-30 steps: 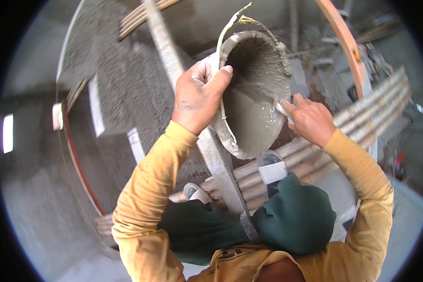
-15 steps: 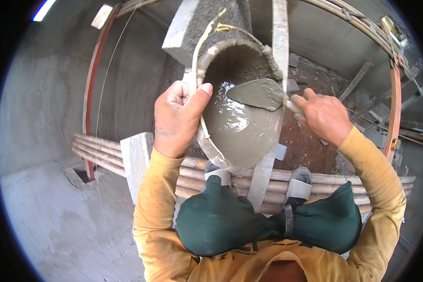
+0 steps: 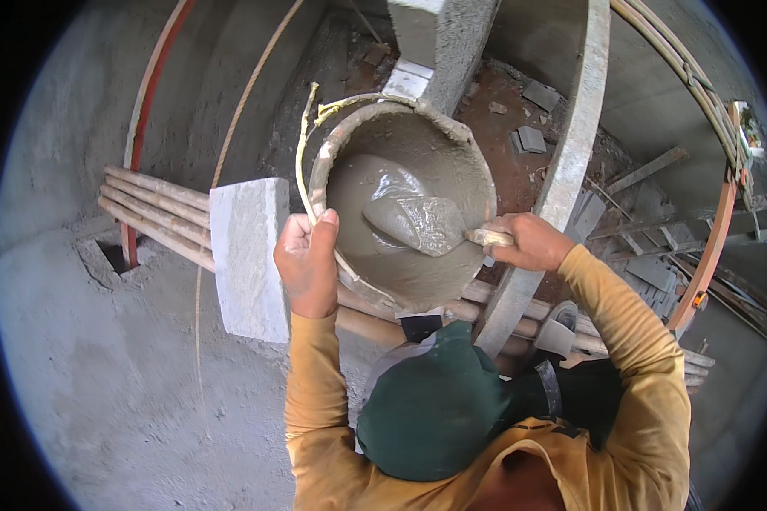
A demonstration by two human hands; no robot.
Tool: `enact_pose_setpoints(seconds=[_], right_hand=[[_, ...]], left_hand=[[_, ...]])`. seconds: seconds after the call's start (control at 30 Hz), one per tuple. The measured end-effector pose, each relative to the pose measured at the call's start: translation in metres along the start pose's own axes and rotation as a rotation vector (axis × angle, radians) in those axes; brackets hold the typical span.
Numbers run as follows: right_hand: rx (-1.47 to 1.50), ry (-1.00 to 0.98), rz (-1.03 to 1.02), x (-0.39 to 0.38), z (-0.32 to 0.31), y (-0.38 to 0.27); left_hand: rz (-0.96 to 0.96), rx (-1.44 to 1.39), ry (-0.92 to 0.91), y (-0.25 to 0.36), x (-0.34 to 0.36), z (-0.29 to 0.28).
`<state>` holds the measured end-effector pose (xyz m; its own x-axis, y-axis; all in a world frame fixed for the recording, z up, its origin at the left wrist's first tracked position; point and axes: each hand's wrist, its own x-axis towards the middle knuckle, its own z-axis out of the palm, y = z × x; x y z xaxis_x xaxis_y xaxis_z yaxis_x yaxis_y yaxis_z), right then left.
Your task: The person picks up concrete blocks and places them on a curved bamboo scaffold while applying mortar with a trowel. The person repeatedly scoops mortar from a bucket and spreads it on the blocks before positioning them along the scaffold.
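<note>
A round bucket (image 3: pixel 473 149) crusted with grey mortar stands in front of me, a pale cord handle hanging over its left side. Wet mortar (image 3: pixel 358 183) shines inside it. My left hand (image 3: pixel 308 264) is closed on the left rim, with the cord under the thumb. In my right hand (image 3: pixel 528 242) is the wooden grip of a trowel (image 3: pixel 418 223). Its mortar-coated blade lies over the wet mortar inside the bucket, pointing left. My right fingers wrap the grip at the bucket's right edge.
Bamboo poles (image 3: pixel 158 213) run crosswise below the bucket, near my feet. A pale block (image 3: pixel 251 260) stands left of it; a long board (image 3: pixel 562 179) passes on the right. Far below lie rubble and broken tiles (image 3: pixel 533 139). A rope (image 3: pixel 249 89) hangs at left.
The bucket now looks more upright, and its mouth appears rounder. The trowel blade has moved from near the right rim down toward the middle of the mortar. Both hands keep their holds.
</note>
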<state>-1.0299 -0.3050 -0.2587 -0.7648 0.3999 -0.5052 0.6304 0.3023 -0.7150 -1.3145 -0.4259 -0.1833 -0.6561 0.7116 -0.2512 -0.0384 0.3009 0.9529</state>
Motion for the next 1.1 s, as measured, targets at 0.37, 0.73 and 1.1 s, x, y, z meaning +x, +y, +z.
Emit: enact_pose_setpoints(seconds=[0.37,0.73,1.1], right_hand=[[0.062,0.296,-0.069,-0.011,-0.015,-0.065],[0.771,0.377,0.255,0.078,-0.035,-0.068],[1.305,0.349,0.239,0.129,0.042,-0.073]], left_hand=[[-0.051,-0.365,0.264,-0.006,-0.006,-0.062],[0.044,-0.219,0.515,0.018,-0.011,-0.190],[0.093,-0.105,0.676,0.008,0.002,-0.231]])
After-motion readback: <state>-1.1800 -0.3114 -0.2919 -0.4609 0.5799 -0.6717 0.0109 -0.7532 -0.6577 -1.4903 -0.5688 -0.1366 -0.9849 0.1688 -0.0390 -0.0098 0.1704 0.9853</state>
